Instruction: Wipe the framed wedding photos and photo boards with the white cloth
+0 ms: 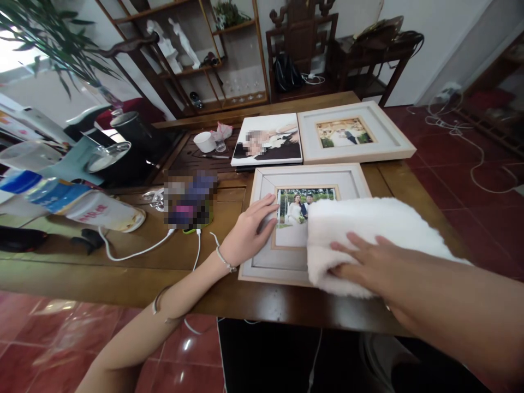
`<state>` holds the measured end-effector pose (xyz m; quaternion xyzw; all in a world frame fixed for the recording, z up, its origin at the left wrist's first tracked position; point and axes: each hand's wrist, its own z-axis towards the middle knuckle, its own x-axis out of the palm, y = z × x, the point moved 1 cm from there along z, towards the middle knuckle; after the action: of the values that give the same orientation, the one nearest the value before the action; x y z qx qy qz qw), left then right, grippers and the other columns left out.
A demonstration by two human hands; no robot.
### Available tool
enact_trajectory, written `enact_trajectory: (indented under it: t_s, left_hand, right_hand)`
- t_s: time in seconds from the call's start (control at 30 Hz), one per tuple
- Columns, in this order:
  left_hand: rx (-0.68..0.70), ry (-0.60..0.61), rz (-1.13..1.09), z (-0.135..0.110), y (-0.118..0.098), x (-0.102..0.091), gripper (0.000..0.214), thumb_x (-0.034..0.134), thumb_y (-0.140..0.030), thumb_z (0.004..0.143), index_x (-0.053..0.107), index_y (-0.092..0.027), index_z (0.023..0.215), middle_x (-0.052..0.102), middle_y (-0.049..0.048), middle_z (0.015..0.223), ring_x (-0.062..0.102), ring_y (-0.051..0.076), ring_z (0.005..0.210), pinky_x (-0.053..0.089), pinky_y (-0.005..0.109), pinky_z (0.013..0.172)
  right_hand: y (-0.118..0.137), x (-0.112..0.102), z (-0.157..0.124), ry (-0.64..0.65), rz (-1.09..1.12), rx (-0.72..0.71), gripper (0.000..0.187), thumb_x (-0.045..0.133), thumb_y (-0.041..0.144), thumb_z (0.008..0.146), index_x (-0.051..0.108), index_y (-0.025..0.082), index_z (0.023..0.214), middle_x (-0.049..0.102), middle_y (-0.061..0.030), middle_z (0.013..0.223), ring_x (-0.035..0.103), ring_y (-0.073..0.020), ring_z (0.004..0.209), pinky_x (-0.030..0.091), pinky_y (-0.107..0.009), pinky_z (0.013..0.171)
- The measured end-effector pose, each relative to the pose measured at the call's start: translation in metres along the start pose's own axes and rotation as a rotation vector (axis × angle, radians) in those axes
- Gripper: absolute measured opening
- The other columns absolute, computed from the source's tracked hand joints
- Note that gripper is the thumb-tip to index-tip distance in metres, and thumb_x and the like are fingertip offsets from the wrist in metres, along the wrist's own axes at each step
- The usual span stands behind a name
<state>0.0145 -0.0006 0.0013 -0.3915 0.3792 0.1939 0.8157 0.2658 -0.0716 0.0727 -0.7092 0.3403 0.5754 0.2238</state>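
Observation:
A picture frame (266,266) with a pale border and a wedding photo lies flat near the table's front edge. Across its left side rests my left hand (251,229), fingers stretched out together and the fingertips at the edge of the photo. My right hand (364,259) holds a folded white towel (380,218) against the frame's right part, with the fingers pressed into the fluffy cloth. The towel hides the frame's right side and part of the photo. A bracelet is on my left wrist.
Behind the frame lie a photo panel (266,155) and another framed picture (393,131). To the left are a blurred-out phone-like object (192,199) with white cables, a bottle with a blue cap (90,207), a white cup (204,142) and a dark pot (118,164).

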Motion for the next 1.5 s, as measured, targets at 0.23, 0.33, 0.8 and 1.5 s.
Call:
enact_trajectory:
  t_s: [0.23,0.33,0.8,1.5]
  left_hand:
    - [0.005,-0.007,-0.001,0.000,0.000,0.001,0.030,0.054,-0.021,0.093,0.063,-0.013,0.121,0.059,0.0176,0.136,0.051,0.026,0.132,0.044,0.049,0.110]
    - [0.005,-0.012,-0.002,0.000,0.000,0.000,0.029,0.054,-0.021,0.093,0.063,-0.015,0.120,0.059,0.0172,0.136,0.052,0.026,0.132,0.044,0.050,0.110]
    - [-0.006,-0.003,-0.020,0.001,0.000,-0.001,0.029,0.054,-0.021,0.094,0.063,-0.013,0.120,0.059,0.0179,0.136,0.052,0.026,0.132,0.044,0.050,0.110]
    - [0.000,0.001,-0.005,0.000,0.000,0.000,0.029,0.053,-0.022,0.094,0.063,-0.014,0.120,0.058,0.0179,0.137,0.051,0.026,0.133,0.043,0.049,0.111]
  right_hand:
    - [0.014,0.018,-0.005,-0.201,-0.100,0.051,0.054,0.054,0.006,0.074,0.066,0.036,0.117,0.065,-0.0043,0.127,0.061,-0.0331,0.112,0.055,-0.046,0.074]
    - [-0.013,0.023,0.017,-0.242,-0.200,0.091,0.059,0.051,0.001,0.076,0.062,0.033,0.125,0.056,-0.0075,0.138,0.052,-0.0353,0.125,0.050,-0.057,0.089]
    - [-0.079,0.009,0.058,-0.289,-0.411,0.062,0.055,0.040,-0.004,0.085,0.057,0.021,0.131,0.043,-0.0143,0.149,0.036,-0.0385,0.137,0.038,-0.063,0.101]
    - [0.004,0.009,0.004,-0.152,-0.103,-0.039,0.069,0.058,0.004,0.062,0.060,0.029,0.126,0.062,-0.0078,0.131,0.059,-0.0344,0.115,0.053,-0.047,0.082]
